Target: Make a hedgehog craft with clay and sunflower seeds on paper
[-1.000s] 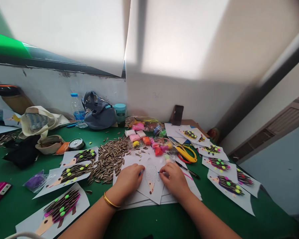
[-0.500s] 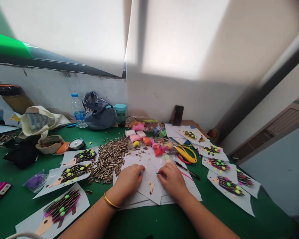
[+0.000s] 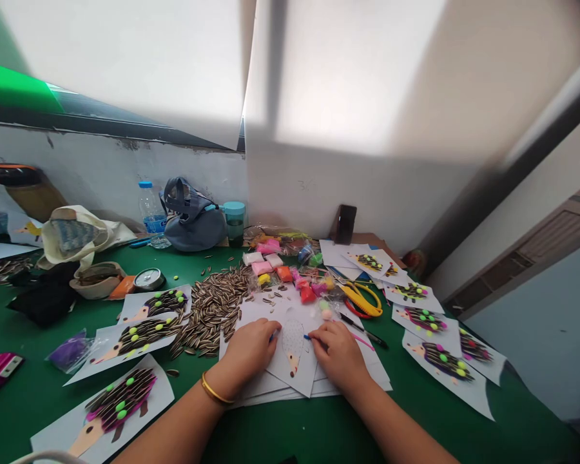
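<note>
In front of me lies a white sheet with a hedgehog drawing (image 3: 294,338), its body dotted and its face peach-coloured with a dark nose. My left hand (image 3: 249,353) rests at the drawing's left side, fingers closed on a small blue piece (image 3: 273,336), perhaps clay. On the other side, my right hand (image 3: 338,353) pinches another small blue piece (image 3: 307,336) near the drawing's edge. More white paper (image 3: 265,392) is stacked beneath. Beside my left hand spreads a heap of sunflower seeds (image 3: 217,303).
Bags of coloured clay (image 3: 307,293) lie beyond the paper. Yellow-handled scissors (image 3: 367,299) and a black pen (image 3: 374,338) are at right. Seed-covered hedgehog pictures (image 3: 120,399) flank both sides. A phone (image 3: 345,224), cup (image 3: 234,222) and blue bag (image 3: 193,222) stand along the wall.
My right hand has shifted slightly to the right, away from the drawing, with its blue piece. The left hand stays in place.
</note>
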Demonstrator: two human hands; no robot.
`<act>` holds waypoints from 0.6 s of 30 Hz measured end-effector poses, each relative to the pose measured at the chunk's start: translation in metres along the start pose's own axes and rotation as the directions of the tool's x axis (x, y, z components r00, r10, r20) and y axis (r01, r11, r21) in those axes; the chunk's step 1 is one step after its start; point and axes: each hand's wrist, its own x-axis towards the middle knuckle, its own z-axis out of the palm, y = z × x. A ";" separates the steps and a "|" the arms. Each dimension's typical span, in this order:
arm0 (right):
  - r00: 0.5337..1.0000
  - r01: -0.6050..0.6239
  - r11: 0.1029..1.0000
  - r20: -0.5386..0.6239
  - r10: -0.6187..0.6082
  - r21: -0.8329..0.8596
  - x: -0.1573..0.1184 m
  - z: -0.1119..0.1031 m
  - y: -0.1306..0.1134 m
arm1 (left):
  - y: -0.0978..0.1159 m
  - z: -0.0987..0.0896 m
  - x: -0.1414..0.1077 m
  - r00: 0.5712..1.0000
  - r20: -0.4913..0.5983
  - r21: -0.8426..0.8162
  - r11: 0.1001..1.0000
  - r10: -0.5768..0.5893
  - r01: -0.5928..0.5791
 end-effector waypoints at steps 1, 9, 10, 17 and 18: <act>1.000 -0.001 1.000 0.003 0.001 0.003 0.000 0.000 0.000 | 0.000 0.000 0.000 1.000 -0.002 0.000 1.000 0.002 -0.002; 0.999 -0.029 0.999 0.039 0.028 0.042 -0.002 -0.001 -0.004 | -0.001 0.001 0.001 1.000 -0.007 0.005 1.000 0.015 -0.015; 0.999 -0.036 0.998 0.042 0.034 0.044 -0.002 -0.001 -0.004 | -0.001 0.001 0.001 1.000 -0.006 0.004 1.000 0.015 -0.015; 1.000 0.000 0.998 0.009 -0.001 0.057 -0.004 -0.004 -0.002 | -0.001 0.000 0.000 1.000 -0.005 0.005 1.000 0.015 -0.015; 1.000 0.025 0.998 0.005 -0.026 0.054 -0.004 -0.004 -0.001 | -0.001 0.000 0.000 1.000 -0.005 0.004 1.000 0.016 -0.016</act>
